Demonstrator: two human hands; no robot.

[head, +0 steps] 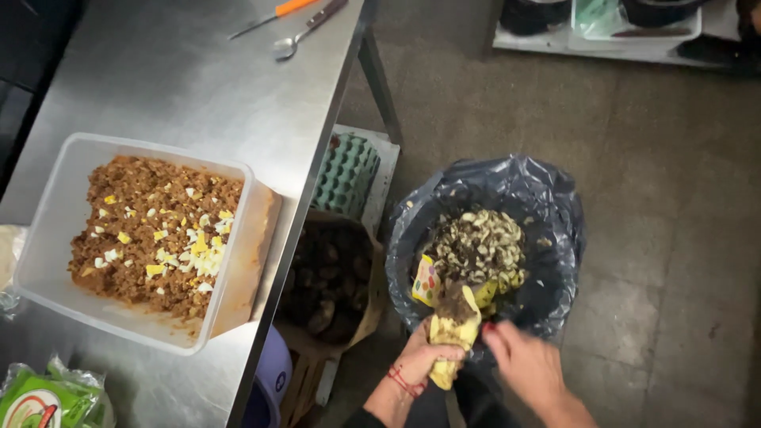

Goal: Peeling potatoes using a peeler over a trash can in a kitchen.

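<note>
My left hand grips a crumpled yellow cloth or wrapper soiled with brown scraps, held at the near rim of a bin lined with a dark plastic bag. A red band circles that wrist. My right hand is beside the cloth, fingers loosely curled at its edge and at the bag's rim; whether it pinches anything is unclear. Inside the bag lies a heap of pale shell-like scraps and a small colourful paper.
A steel table at left carries a clear plastic tub of brown minced filling with chopped egg, a spoon, an orange-handled tool and a green packet. Below are green egg trays and a sack of dark tubers.
</note>
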